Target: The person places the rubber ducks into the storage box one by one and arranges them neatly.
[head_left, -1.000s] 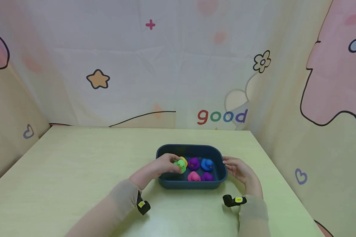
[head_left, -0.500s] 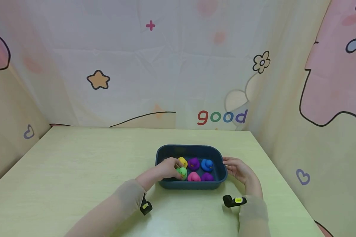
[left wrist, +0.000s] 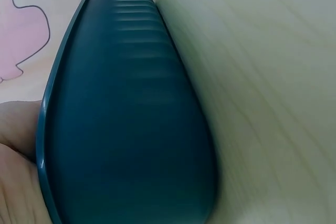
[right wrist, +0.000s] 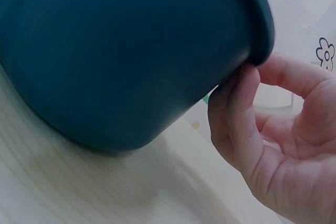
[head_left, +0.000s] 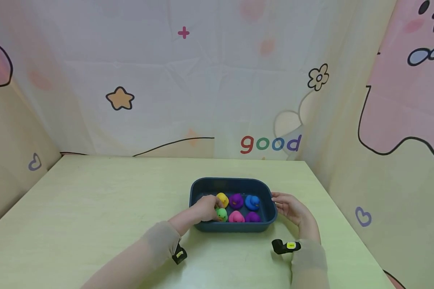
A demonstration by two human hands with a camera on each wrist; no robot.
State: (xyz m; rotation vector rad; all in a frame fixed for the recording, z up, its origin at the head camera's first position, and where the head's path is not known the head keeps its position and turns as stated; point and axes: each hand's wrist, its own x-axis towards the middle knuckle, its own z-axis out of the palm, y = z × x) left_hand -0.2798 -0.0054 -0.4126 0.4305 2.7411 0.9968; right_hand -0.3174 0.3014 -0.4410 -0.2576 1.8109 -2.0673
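A dark blue bin (head_left: 235, 227) stands on the table and holds several small rubber ducks. My left hand (head_left: 203, 207) reaches over its left side and pinches a green rubber duck (head_left: 222, 215), low in the front left of the bin. Just behind that duck is a yellow duck (head_left: 222, 199). At the bin's right end, the fingertips of my right hand (head_left: 293, 206) touch the outer wall close under the rim, loosely bent. In the left wrist view the bin wall (left wrist: 126, 114) hides the ducks and most of the left hand.
Along the bin's back row lie a purple duck (head_left: 236, 201) and a blue duck (head_left: 252, 202). A pink duck (head_left: 236, 216) and another purple duck (head_left: 253, 217) are in front. The pale table (head_left: 112, 200) meets printed cloth walls behind and at both sides.
My left hand has lowered the green duck toward the front of the bin, uncovering the yellow duck behind it. The right hand has stayed at the bin's right end.
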